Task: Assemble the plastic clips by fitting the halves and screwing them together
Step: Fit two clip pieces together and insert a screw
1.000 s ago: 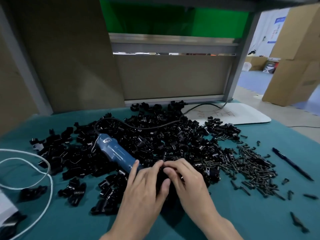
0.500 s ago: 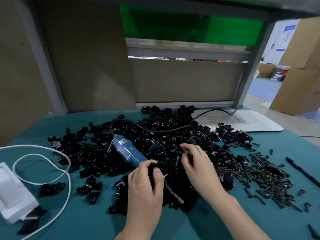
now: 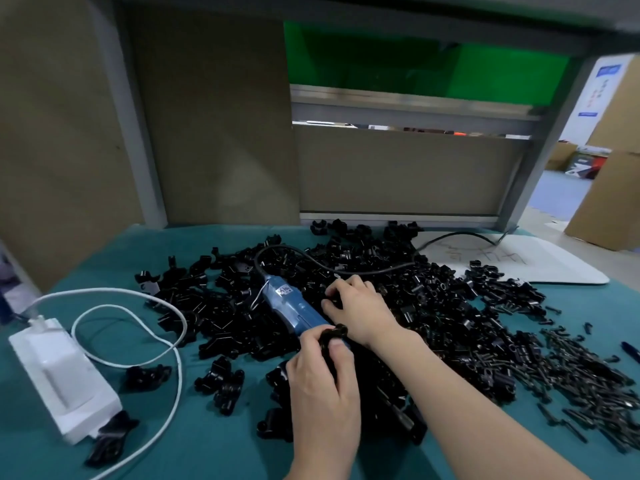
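A big heap of black plastic clip halves [image 3: 398, 292] covers the middle of the teal mat. My left hand [image 3: 322, 382] pinches one black clip piece [image 3: 330, 336] between thumb and fingers, just in front of the blue electric screwdriver [image 3: 291, 306] that lies on the heap. My right hand [image 3: 356, 306] reaches over the screwdriver into the heap, its fingers curled down onto a black piece [image 3: 329, 299]; the grip itself is hidden by the fingers. A pile of black screws [image 3: 581, 379] lies at the right.
A white power adapter [image 3: 62, 375] with a looped white cable [image 3: 138, 337] sits at the left. A white board [image 3: 519, 261] lies at the back right, with the screwdriver's black cord [image 3: 346, 268] running to it. A pen [image 3: 630, 351] is at the right edge. Brown panels close the back.
My right hand has moved left and away from me, over the screwdriver into the heap. My left hand has lifted the clip piece slightly. The view has shifted left.
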`<state>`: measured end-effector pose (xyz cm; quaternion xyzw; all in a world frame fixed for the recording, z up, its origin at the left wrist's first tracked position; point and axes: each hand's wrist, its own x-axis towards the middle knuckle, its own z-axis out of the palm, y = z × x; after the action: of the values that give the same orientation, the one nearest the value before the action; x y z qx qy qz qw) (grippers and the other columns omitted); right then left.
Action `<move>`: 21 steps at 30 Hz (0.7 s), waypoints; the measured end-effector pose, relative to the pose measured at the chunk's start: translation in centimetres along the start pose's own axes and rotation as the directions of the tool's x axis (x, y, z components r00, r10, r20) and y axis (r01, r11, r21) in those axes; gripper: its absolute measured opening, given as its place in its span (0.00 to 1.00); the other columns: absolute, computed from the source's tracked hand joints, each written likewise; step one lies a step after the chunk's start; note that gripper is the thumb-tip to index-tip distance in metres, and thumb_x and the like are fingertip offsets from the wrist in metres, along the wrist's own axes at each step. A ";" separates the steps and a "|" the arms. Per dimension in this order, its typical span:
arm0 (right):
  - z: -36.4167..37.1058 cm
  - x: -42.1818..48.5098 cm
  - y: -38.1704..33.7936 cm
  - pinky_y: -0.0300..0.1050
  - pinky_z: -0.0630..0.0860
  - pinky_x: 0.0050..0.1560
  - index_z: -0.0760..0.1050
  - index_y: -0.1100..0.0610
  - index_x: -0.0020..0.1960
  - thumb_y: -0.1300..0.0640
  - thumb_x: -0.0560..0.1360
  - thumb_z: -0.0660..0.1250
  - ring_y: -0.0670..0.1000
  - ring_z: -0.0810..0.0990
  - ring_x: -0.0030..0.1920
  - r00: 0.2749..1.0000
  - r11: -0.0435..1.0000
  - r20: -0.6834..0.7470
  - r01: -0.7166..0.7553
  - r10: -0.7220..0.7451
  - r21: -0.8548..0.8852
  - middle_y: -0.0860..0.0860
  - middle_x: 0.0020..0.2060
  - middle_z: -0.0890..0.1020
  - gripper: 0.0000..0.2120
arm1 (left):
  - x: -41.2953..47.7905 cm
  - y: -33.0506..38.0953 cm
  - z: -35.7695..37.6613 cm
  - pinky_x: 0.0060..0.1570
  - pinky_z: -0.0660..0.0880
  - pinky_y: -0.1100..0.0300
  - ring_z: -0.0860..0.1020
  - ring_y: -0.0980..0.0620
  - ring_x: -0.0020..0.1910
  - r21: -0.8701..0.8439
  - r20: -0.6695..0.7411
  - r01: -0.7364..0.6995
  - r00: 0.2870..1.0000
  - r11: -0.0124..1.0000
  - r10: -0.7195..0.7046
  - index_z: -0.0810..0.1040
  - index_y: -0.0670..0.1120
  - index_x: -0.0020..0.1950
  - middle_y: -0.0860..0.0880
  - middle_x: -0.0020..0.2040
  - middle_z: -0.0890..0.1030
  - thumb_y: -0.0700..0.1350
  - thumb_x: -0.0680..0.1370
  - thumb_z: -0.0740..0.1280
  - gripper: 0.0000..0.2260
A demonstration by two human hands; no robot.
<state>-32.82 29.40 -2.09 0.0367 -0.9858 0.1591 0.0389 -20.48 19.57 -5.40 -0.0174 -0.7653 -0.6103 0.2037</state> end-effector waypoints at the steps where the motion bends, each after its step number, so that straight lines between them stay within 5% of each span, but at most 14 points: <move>1: -0.1 0.2 -0.2 0.54 0.67 0.69 0.72 0.50 0.70 0.43 0.83 0.61 0.57 0.69 0.69 1.000 1.000 -0.002 0.020 -0.020 0.000 0.53 0.67 0.72 0.19 | 0.0 0.0 0.0 0.50 0.68 0.70 0.66 0.69 0.58 -0.003 -0.001 0.003 1.000 1.000 -0.003 0.64 0.78 0.51 0.68 0.50 0.76 0.60 0.79 0.54 0.08; 6: -0.9 2.6 -2.4 0.54 0.63 0.76 0.62 0.54 0.81 0.49 0.85 0.62 0.58 0.64 0.77 0.976 0.979 0.077 0.200 -0.203 0.039 0.54 0.78 0.66 0.27 | 0.0 0.5 -0.2 0.51 0.67 0.72 0.65 0.70 0.59 -0.004 0.013 -0.004 1.000 1.000 0.004 0.63 0.78 0.52 0.76 0.55 0.70 0.60 0.79 0.53 0.09; 11: -0.8 5.5 -4.3 0.53 0.56 0.80 0.54 0.52 0.84 0.60 0.84 0.62 0.56 0.55 0.82 0.938 0.963 0.230 0.270 -0.261 -0.007 0.54 0.83 0.54 0.31 | 0.1 0.3 -0.2 0.49 0.69 0.69 0.65 0.70 0.58 -0.022 0.030 0.005 1.000 1.000 -0.004 0.63 0.79 0.51 0.68 0.49 0.76 0.59 0.79 0.54 0.11; 16: -0.1 5.9 -4.6 0.57 0.63 0.74 0.70 0.51 0.74 0.62 0.83 0.63 0.57 0.64 0.75 0.956 0.965 0.137 0.262 -0.259 -0.002 0.52 0.75 0.71 0.21 | 0.1 0.2 -0.2 0.48 0.68 0.69 0.66 0.69 0.57 -0.022 0.045 0.010 0.999 1.000 -0.009 0.64 0.76 0.51 0.66 0.48 0.76 0.59 0.79 0.54 0.09; 21: 0.1 5.6 -3.7 0.53 0.68 0.65 0.72 0.51 0.62 0.58 0.82 0.64 0.54 0.72 0.65 0.960 0.964 0.095 0.265 -0.263 -0.007 0.49 0.63 0.79 0.09 | 0.1 0.2 -0.2 0.51 0.67 0.71 0.65 0.69 0.58 -0.001 0.054 0.017 0.998 1.000 -0.017 0.66 0.72 0.51 0.67 0.50 0.75 0.57 0.80 0.55 0.07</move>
<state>-38.06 25.51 -0.58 0.1748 -0.9744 0.1409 0.0143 -20.46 19.40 -5.15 -0.0277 -0.7701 -0.6120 0.1779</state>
